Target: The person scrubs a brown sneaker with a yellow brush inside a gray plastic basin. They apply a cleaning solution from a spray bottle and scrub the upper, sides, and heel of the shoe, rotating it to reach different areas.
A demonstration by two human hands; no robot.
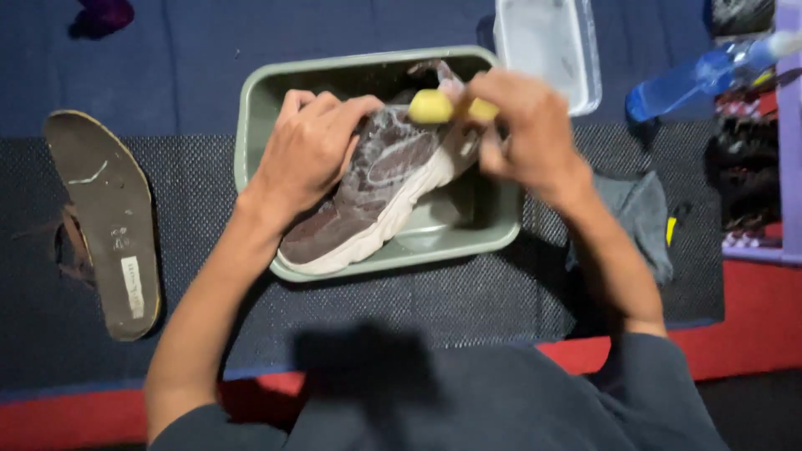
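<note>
A brown sneaker point(380, 188) with a cream sole lies slanted in a green plastic basin point(251, 100), its upper streaked with white foam. My left hand point(309, 146) grips the shoe's top near the opening. My right hand point(522, 125) holds a yellow brush point(432, 107) pressed against the heel end of the sneaker.
A dark insole point(109, 221) lies on the black mesh mat point(468, 296) at the left. A clear plastic tub point(547, 46) stands behind the basin. A blue spray bottle point(693, 79) lies at the back right. A grey cloth point(643, 213) sits right of the basin.
</note>
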